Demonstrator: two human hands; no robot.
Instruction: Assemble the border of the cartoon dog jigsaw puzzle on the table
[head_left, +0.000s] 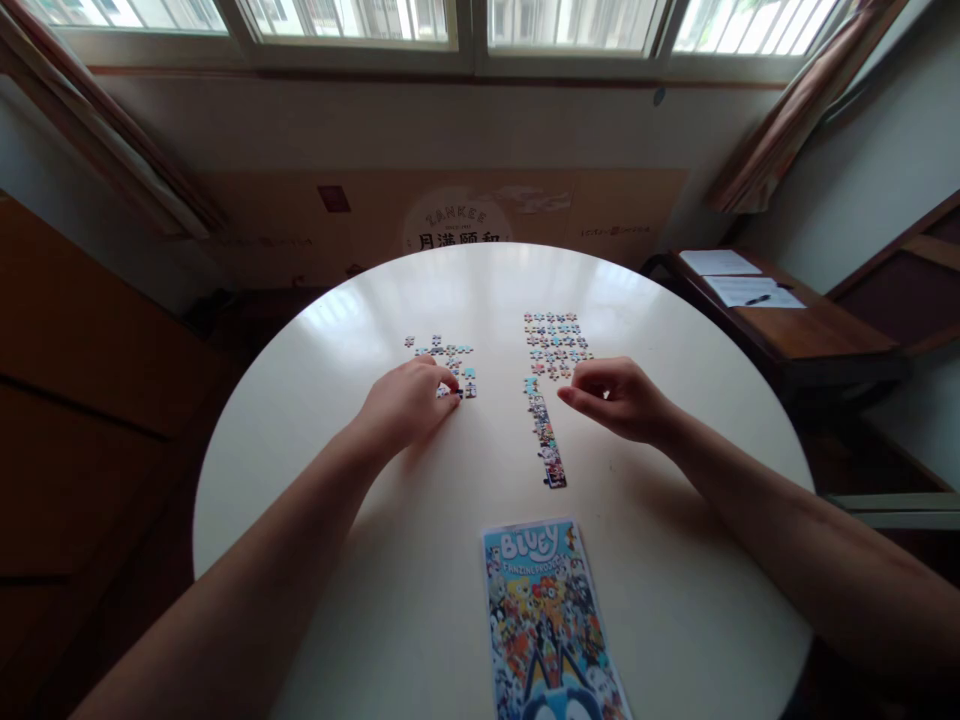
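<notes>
Strip [549, 445]: its joined puzzle pieces are making a narrow band, lying flat on the table [675, 560] between my hands and reaching nearer to me than either
Long axis: it is running away from me, the near end slanting a little to my right, the far end pointing toward the rows [556, 341]
Nearer hand: my right hand [626, 395] is poising just right of the strip's far end, apart from it
Right fingers: they are curving inward, the thumb tip aiming left at the strip; I cannot tell whether I am pinching a piece
Way to the strip: from those fingers it is lying leftward, stretching back toward me
Farther hand: my left hand [409, 400] is reaching in left of the strip's far end, well apart from it
Left fingers: thumb and forefinger are bending toward each other over the loose pieces [469, 374]; I cannot tell whether they are pinching one or only touching it
Blue piece [531, 384]: it is sitting at the strip's far end, though I cannot tell whether it is locking in
Rows: their pieces are spreading out beyond the strip's far end
Loose pieces: they are scattering left of that same end
Sheet [540, 610]: it is lying nearer to me than the strip's near end, not touching it
</notes>
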